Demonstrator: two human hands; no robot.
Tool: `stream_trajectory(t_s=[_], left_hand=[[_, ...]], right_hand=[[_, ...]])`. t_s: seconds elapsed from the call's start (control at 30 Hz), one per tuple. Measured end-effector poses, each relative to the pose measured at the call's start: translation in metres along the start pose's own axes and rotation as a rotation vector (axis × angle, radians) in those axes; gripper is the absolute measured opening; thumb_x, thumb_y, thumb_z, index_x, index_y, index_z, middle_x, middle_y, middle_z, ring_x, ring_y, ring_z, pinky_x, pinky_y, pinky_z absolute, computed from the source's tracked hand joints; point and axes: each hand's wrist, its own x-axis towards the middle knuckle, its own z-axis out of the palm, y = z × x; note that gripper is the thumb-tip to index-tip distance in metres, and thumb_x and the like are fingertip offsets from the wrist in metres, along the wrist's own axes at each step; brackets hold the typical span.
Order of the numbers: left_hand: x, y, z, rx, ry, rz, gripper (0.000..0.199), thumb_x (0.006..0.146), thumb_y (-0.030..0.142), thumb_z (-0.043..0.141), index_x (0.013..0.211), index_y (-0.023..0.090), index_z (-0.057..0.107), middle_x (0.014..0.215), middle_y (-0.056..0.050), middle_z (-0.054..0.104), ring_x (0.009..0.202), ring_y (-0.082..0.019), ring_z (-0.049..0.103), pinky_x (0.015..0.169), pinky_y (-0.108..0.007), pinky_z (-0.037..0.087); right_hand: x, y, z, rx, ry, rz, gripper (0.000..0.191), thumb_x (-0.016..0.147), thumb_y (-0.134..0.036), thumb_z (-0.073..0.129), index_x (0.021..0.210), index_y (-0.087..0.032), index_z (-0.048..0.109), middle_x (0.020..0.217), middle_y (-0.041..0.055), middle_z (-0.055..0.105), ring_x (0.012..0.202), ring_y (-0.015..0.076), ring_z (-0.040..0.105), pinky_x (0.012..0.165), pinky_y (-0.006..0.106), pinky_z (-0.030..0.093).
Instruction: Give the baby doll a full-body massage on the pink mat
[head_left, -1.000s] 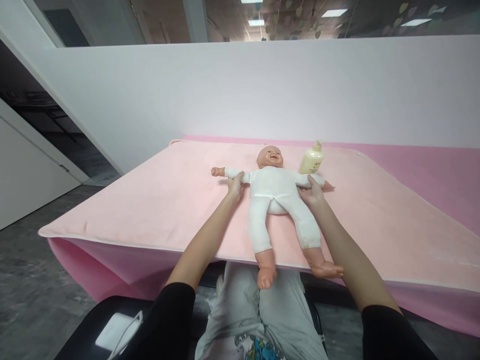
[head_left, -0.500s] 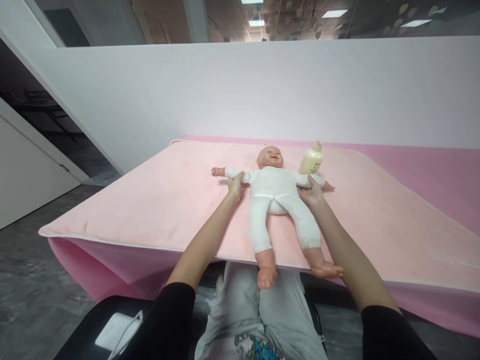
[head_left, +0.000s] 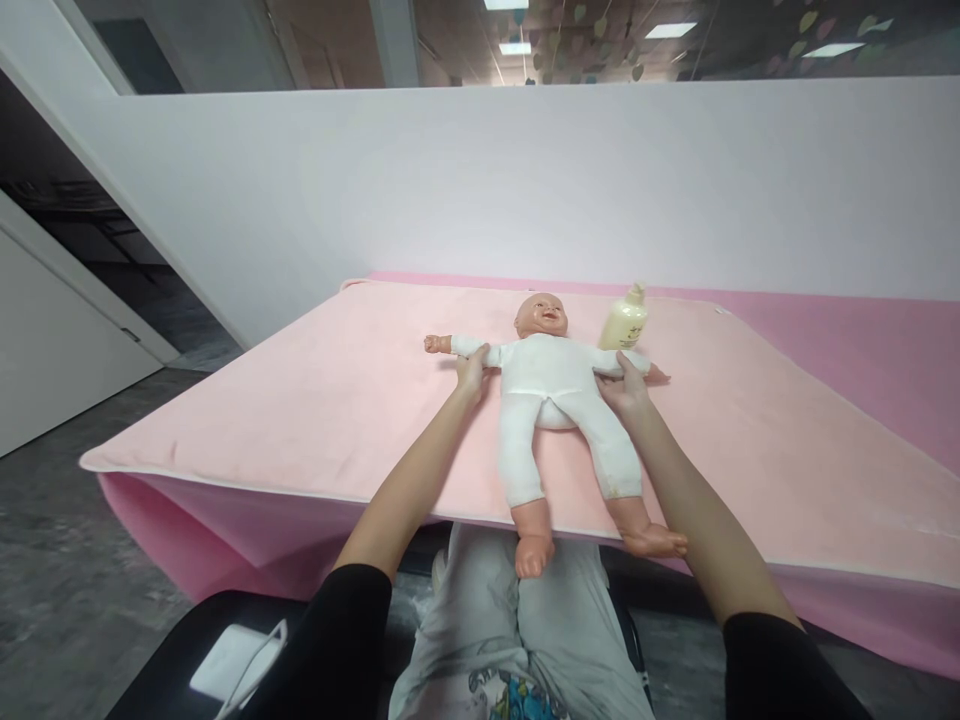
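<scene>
A baby doll (head_left: 551,370) with a white cloth body lies on its back on the pink table cover (head_left: 300,400). Its head points to the wall, and its feet hang over the front edge. My left hand (head_left: 472,370) is closed around the doll's upper arm on the left side of the view. On the other side, my right hand (head_left: 624,382) grips the other arm, thumb on top and fingers beneath it. Both doll arms are stretched out sideways. Just behind the arm in my right hand stands a pale yellow pump bottle (head_left: 624,320).
A white wall (head_left: 480,190) rises behind the table, with windows above. My legs (head_left: 480,620) are under the front edge. On a black seat at lower left lies a white device (head_left: 238,662) with a cable. A white door (head_left: 60,340) stands at far left.
</scene>
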Motion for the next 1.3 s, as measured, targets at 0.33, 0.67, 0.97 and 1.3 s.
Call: stream_trajectory(t_s=[0.33,0.67,0.97,1.3], left_hand=[[-0.0023,0.0022,0.0017,0.012,0.01,-0.006,0.013,0.079,0.016,0.063,0.088,0.017,0.053,0.08,-0.003,0.063,0.07,-0.015,0.063,0.062,-0.027,0.053],[-0.0006,0.0012,0.0012,0.011,0.003,-0.002,0.012,0.079,0.016,0.063,0.087,0.017,0.054,0.079,-0.003,0.062,0.07,-0.015,0.062,0.064,-0.029,0.053],[-0.0021,0.0017,0.001,0.007,-0.003,-0.003,0.012,0.079,0.016,0.066,0.085,0.017,0.056,0.078,-0.003,0.062,0.073,-0.016,0.062,0.069,-0.031,0.053],[-0.0032,0.0027,0.0041,-0.017,0.006,-0.012,0.013,0.079,0.016,0.065,0.084,0.017,0.053,0.073,-0.001,0.059,0.071,-0.015,0.061,0.069,-0.03,0.052]], right_hand=[[0.0023,-0.0002,-0.0013,0.003,-0.001,0.008,0.022,0.092,-0.024,0.055,0.112,-0.016,0.056,0.09,0.0034,0.07,0.083,0.0135,0.069,0.079,0.028,0.061],[0.0013,0.0003,-0.001,0.023,-0.014,-0.005,0.018,0.092,-0.024,0.056,0.107,-0.016,0.058,0.091,0.0041,0.069,0.088,0.014,0.068,0.086,0.029,0.06],[0.004,-0.0002,-0.0021,0.016,-0.011,0.001,0.021,0.091,-0.025,0.057,0.11,-0.016,0.057,0.09,0.0043,0.069,0.088,0.0151,0.068,0.08,0.028,0.061],[0.0082,-0.0002,-0.0032,0.014,-0.02,-0.008,0.022,0.091,-0.025,0.057,0.111,-0.016,0.056,0.094,0.005,0.069,0.092,0.0157,0.067,0.082,0.029,0.061]])
